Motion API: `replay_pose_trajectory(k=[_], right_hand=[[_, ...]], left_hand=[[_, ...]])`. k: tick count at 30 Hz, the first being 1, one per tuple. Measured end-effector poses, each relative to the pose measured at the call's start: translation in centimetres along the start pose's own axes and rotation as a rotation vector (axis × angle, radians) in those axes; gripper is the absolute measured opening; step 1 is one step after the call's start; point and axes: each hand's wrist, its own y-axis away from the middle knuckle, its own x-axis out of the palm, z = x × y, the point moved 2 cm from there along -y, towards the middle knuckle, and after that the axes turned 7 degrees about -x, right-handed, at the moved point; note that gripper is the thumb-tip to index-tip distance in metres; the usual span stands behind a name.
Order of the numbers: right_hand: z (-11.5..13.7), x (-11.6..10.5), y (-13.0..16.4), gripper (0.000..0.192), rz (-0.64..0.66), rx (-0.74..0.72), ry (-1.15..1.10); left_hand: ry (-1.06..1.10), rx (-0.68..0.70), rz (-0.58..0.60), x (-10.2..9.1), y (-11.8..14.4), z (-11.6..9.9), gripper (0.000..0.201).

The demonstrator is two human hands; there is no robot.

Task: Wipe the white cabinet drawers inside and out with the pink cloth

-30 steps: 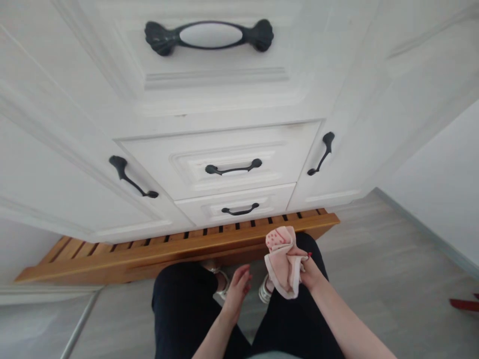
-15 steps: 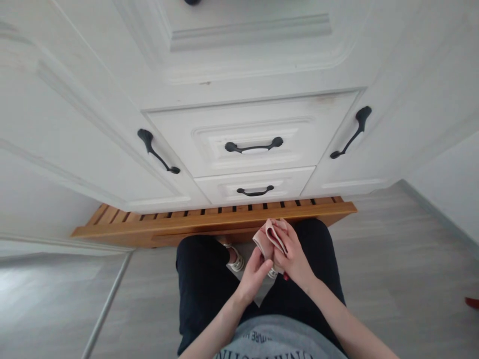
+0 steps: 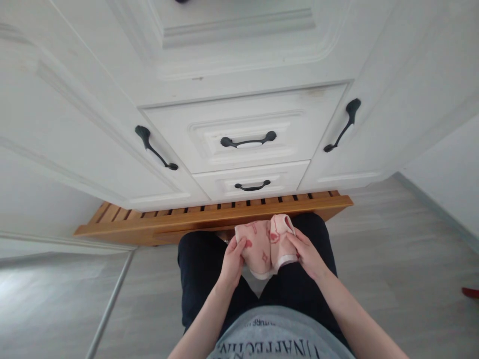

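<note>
A small pink cloth (image 3: pixel 266 245) with red marks and a white edge is spread between both hands, low in the head view, above my dark trousers. My left hand (image 3: pixel 231 262) grips its left side. My right hand (image 3: pixel 307 253) pinches its right side. The cloth hangs slack in the middle, just in front of a wooden slatted platform (image 3: pixel 209 218).
A white cabinet fills the upper view, with a middle drawer (image 3: pixel 247 141), a lower drawer (image 3: pixel 251 186) and doors with dark handles (image 3: pixel 155 148) (image 3: pixel 341 125) on either side. Grey floor (image 3: pixel 392 269) lies to the right. A metal rail (image 3: pixel 108 309) runs at lower left.
A second ago only my right hand held the bunched cloth. My left hand came up and took hold, and the cloth is now spread out between both hands.
</note>
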Motion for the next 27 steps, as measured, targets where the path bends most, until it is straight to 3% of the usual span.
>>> replay_pose_trajectory(k=[4, 7, 9, 12, 14, 17, 20, 23, 27], right_hand=[[1.1, -1.3, -0.4, 0.046, -0.044, 0.123, -0.167], [2.1, -0.6, -0.8, 0.044, 0.065, 0.153, -0.111], [2.8, 0.7, -1.2, 0.046, 0.176, 0.164, -0.014], [3.9, 3.1, -1.8, 0.046, 0.420, 0.143, 0.190], [4.9, 4.3, -2.3, 0.042, 0.582, 0.124, 0.319], [6.9, 4.7, -3.2, 0.040, 0.686, 0.137, 0.377], [7.8, 3.9, -4.3, 0.047, 0.608, 0.127, 0.229], [5.4, 3.0, -4.9, 0.065, 0.483, 0.091, -0.020], [-1.4, 2.2, -3.4, 0.092, 0.504, 0.330, -0.114]], left_hand=[[-0.086, 0.047, -0.108, -2.6, -0.7, 0.0, 0.053], [-0.203, 0.091, -0.223, -4.1, -0.7, 0.6, 0.071], [-0.364, 0.185, -0.237, -4.2, -0.6, 0.3, 0.088], [-0.715, 0.387, -0.029, -2.6, -0.7, -1.3, 0.090], [-0.803, 0.419, 0.168, -1.5, -0.9, -2.8, 0.077], [-0.701, 0.323, 0.428, -0.4, -0.8, -4.7, 0.048], [-0.513, 0.091, 0.563, 0.0, 0.1, -5.1, 0.032], [-0.246, -0.121, 0.505, 0.1, 1.1, -4.4, 0.036], [-0.018, -0.242, 0.325, -0.3, 1.2, -3.1, 0.043]])
